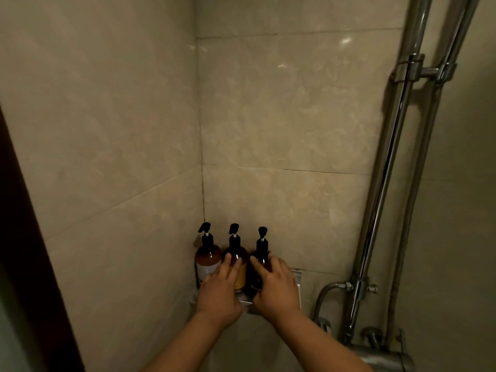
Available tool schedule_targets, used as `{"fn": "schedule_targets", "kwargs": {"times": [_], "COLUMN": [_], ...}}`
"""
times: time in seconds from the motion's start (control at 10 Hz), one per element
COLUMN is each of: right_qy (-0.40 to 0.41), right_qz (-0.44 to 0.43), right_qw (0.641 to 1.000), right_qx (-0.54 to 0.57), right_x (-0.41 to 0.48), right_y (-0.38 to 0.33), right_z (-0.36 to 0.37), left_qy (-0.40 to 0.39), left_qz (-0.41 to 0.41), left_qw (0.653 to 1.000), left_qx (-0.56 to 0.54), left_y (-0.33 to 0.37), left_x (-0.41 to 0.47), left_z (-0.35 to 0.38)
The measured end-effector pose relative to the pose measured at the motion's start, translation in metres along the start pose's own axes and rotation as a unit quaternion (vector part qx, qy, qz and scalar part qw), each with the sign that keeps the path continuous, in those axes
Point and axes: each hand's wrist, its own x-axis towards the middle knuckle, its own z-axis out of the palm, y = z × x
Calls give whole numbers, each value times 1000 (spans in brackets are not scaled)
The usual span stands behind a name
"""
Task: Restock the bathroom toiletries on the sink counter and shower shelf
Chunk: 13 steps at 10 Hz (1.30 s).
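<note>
— Beige glossy tiles (281, 116), faintly marbled, cover two walls that meet in a corner. What is the metal on the right?
— Round chrome riser pipes (386, 157), clamped together near the top, with a ribbed hose (326, 288) curving out low down. A dark door frame (26, 237) slants along the left edge.
— And the shower shelf (296, 277)?
— Small, pale metal, in the corner at lower centre. It carries three upright amber pump bottles with black heads, close in a row: left bottle (207, 260), middle bottle (240, 276), right bottle (261, 248). How full they are I cannot tell.
— The hands?
— The left hand (218, 294) is released, with straight fingers lying on the middle bottle's front. The right hand (276, 288) grasps the right bottle, thumb across its shoulder, fingers curled round its right side.
</note>
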Motion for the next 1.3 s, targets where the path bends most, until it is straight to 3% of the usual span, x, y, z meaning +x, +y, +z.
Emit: {"fn": "schedule_targets", "kwargs": {"times": [0.3, 0.5, 0.7, 0.8, 1.0, 1.3], "right_qy": [-45, -135, -207, -205, -177, -210], "right_qz": [37, 37, 32, 35, -2, -43], "right_qw": [995, 987, 977, 978, 984, 971], "right_qx": [77, 81, 40, 28, 25, -111], "right_x": [-4, 8, 15, 12, 6, -3], "right_y": [-6, -5, -6, -8, -12, -2], "right_z": [-16, -48, -85, -93, -99, -121], "left_qy": [-58, -116, -91, -108, -56, -46], "left_qz": [-22, -27, -61, -59, -33, -32], "left_qw": [997, 989, 990, 988, 991, 992], "left_qx": [46, 83, 94, 97, 114, 109], "left_y": [7, 12, 24, 31, 47, 52], "left_x": [-1, 11, 22, 22, 21, 25], "left_z": [-4, -31, -65, -71, -76, -81]}}
